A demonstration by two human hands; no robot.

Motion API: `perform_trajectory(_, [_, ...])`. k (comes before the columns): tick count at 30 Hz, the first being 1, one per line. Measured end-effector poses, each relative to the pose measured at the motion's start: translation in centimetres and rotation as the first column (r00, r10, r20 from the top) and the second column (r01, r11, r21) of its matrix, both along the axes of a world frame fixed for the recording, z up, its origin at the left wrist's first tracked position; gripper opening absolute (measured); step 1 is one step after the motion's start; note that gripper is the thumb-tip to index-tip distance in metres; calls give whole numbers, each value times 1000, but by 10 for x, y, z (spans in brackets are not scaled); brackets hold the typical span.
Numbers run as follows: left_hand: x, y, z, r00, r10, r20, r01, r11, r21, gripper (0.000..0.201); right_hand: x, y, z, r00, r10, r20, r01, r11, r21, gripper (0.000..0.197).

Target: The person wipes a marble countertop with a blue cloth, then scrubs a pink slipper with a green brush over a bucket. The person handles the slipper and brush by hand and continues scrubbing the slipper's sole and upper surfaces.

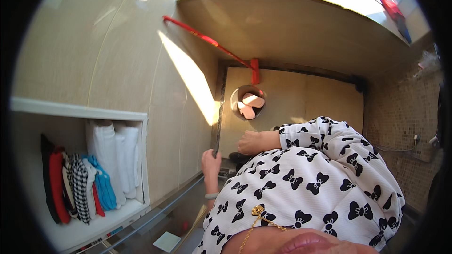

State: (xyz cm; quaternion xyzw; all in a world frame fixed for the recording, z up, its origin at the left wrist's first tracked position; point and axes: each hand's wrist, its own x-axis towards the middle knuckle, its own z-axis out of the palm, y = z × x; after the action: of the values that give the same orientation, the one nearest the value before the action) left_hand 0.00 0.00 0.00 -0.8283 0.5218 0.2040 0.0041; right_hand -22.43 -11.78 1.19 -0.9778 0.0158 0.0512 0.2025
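My right hand (251,142) is curled into a fist in front of my body, below the round bin; whatever it may hold is hidden. Lower and to the left, my left hand (211,162) has its fingers bent together beside the wall, with a pale band (211,196) on the wrist. A small dark edge shows at its fingertips, too little to name. Past both hands stands a round bin (233,100) on the floor, with pink slippers (253,100) in it. Dark footwear (239,157) shows partly between my hands.
A red long-handled tool (207,39) leans on the left wall, its head near the bin. At left, a white-framed wall niche (80,109) holds folded white towels (113,160) and several coloured cloths (75,183). A metal rail (157,215) runs below. Mosaic tile (400,113) covers the right wall.
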Motion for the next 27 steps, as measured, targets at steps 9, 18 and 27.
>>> perform_trajectory(9, [-233, -172, -25, 511, -793, -332, 791, 585, -179, 27, -185, -43, -3, 770, -637, -46, 637, 760, 131, 17])
perform_trajectory(18, [-394, -331, 5, 299, -914, -274, 932, 341, -120, 38, -324, -112, -4, 237, -972, 9, 936, 230, 266, 17])
perform_trajectory(27, [-523, -483, 27, 204, -969, -140, 788, 247, -564, 32, -459, -228, -3, -122, -991, 61, 937, -94, 338, 35])
